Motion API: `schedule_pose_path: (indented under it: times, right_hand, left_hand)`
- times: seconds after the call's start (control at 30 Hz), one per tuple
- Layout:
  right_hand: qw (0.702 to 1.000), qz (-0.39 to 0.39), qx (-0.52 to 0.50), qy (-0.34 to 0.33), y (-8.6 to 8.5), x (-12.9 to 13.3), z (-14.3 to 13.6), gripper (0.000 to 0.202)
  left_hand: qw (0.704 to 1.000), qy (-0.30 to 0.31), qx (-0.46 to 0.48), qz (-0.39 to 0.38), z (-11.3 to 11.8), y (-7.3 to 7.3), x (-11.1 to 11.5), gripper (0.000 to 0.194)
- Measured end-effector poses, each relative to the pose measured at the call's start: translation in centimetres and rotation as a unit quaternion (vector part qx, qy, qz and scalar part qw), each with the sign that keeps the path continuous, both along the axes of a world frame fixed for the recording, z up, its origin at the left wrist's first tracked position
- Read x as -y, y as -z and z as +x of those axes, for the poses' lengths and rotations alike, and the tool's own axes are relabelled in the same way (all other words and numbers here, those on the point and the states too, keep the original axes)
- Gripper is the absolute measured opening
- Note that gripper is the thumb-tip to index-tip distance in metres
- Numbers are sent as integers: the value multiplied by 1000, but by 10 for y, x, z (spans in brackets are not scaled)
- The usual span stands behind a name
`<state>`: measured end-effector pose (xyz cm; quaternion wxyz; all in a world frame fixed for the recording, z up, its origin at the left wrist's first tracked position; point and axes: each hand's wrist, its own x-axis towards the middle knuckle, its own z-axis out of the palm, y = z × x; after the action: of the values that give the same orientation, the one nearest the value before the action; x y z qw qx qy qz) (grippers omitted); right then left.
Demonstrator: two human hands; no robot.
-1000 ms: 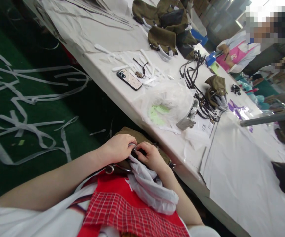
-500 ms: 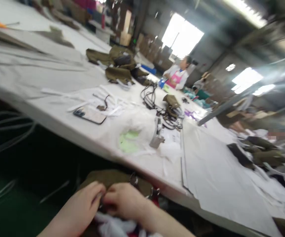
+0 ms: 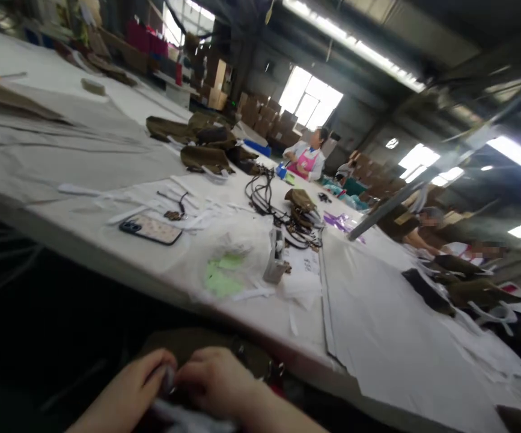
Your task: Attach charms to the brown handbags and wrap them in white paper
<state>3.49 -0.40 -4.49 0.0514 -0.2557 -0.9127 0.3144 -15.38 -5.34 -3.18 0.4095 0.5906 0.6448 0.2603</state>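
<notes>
My left hand (image 3: 140, 382) is closed at the bottom of the view, pinching a pale greyish strip (image 3: 169, 379) that looks like thin wrapping. Close beside it, my right hand (image 3: 222, 379) has its fingers curled in and pressed together; what sits between them is hidden. Both hands are over an olive-brown fabric item (image 3: 188, 338) below the table's front edge. Metal rings or clasps (image 3: 278, 368) show at its right side, with a bit of red near them. More whitish material (image 3: 192, 418) bunches under my wrists, dark and blurred.
A long white-covered table (image 3: 260, 313) slants across the view. On it lie a phone (image 3: 151, 229), dark cords (image 3: 260, 192), a small grey box (image 3: 275, 258), green paper (image 3: 224, 276) and olive fabric pieces (image 3: 206, 157). A person in a pink apron (image 3: 306, 161) stands beyond; others are at right.
The view has shifted, so the table's things sit a little lower and further left. My hands stay together at the fabric item, with pale material now showing in the left fingers.
</notes>
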Motion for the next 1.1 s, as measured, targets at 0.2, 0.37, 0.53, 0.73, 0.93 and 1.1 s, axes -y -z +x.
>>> schedule_pose_path:
  times: [0.2, 0.37, 0.53, 0.73, 0.93, 1.1]
  right_hand:
    - [985, -133, -105, 27, -17, 2, 10, 14]
    - [975, -185, -117, 24, -19, 2, 12, 12]
    - [978, -183, -103, 18, -21, 1, 12, 11]
    - [979, -175, -107, 1, -21, 2, 11, 8]
    - [983, -146, -105, 21, -20, 6, 12, 8]
    - [987, -124, -97, 32, -17, 9, 12, 8]
  left_hand:
    - [994, 9, 74, -82, 0, -19, 9, 26]
    - [995, -12, 52, -79, 5, -23, 15, 26]
    - [998, -13, 17, -64, 7, -23, 14, 26]
    - [997, -4, -32, -73, 7, -25, 11, 26]
    - [996, -12, -25, -80, 8, -28, 13, 25]
    - [997, -25, -15, -77, 8, -23, 15, 24]
